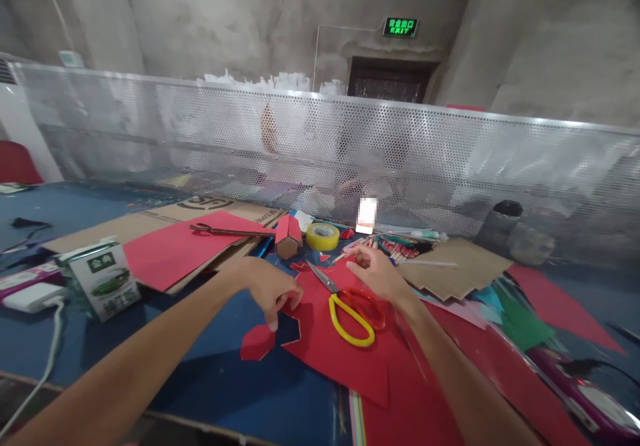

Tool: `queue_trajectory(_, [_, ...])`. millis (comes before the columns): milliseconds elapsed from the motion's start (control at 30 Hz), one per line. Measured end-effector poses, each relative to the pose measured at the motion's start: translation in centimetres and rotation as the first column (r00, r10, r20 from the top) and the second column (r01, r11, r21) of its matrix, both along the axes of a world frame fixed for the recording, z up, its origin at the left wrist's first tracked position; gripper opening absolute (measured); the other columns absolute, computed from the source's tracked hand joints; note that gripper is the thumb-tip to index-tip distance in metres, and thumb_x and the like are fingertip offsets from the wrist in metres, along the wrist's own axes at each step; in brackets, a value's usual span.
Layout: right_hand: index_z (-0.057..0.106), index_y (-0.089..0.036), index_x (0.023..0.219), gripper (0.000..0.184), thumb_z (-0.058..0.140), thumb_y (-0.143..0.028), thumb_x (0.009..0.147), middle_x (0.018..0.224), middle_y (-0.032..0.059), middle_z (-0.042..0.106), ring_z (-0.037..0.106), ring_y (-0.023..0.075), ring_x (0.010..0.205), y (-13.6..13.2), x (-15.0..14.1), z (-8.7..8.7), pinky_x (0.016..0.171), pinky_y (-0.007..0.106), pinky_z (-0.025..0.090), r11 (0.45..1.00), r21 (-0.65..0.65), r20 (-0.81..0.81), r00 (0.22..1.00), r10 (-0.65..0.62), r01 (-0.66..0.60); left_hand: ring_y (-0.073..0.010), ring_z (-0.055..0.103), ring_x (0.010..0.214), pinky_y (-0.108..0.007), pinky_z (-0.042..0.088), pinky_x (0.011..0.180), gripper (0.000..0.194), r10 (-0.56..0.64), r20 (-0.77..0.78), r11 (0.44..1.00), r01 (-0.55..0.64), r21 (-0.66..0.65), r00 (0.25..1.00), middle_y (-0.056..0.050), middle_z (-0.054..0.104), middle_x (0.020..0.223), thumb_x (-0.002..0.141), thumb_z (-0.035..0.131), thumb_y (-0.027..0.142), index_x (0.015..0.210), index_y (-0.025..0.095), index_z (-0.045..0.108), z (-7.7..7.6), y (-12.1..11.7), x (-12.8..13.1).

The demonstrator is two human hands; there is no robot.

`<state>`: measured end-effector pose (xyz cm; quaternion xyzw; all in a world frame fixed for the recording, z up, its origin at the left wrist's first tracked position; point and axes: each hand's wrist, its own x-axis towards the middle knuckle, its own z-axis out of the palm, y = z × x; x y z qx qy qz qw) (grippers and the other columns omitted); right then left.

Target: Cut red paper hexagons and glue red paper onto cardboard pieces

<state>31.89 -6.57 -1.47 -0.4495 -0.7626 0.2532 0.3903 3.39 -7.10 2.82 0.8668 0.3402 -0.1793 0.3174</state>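
My left hand [270,289] is bent down at the wrist, with its fingers curled. Its thumb tip overlaps the corner of a small six-sided piece of red paper [256,343], which it seems to hold above the blue table. Beside it lies a larger red sheet [345,369] with an angular notch cut in its left edge. On that sheet rest scissors [334,289] with one yellow and one red handle, blades slightly parted. My right hand [373,273] hovers just beyond the handles, fingers loosely bent and apart, with nothing visible in it.
A roll of yellow tape [323,237] and a small red-and-brown paper box [288,238] stand behind the hands. Cardboard [455,269] and coloured paper lie at right. A milk carton [103,279] stands left. A lit phone [367,216] leans near the perforated metal divider [320,139].
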Motion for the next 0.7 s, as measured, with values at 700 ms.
queue_trajectory(700, [0.063, -0.021, 0.100, 0.017, 0.071, -0.031, 0.088, 0.107, 0.0082, 0.070, 0.066, 0.0264, 0.100, -2.2, -2.2, -0.6, 0.089, 0.037, 0.045, 0.986, -0.119, 0.452, 0.878, 0.159, -0.117, -0.0262, 0.071, 0.085, -0.030, 0.044, 0.066, 0.039, 0.281, 0.114, 0.814, -0.300, 0.498, 0.953, -0.008, 0.075, 0.098, 0.084, 0.070, 0.047, 0.114, 0.021, 0.066, -2.5, 2.1, 1.0])
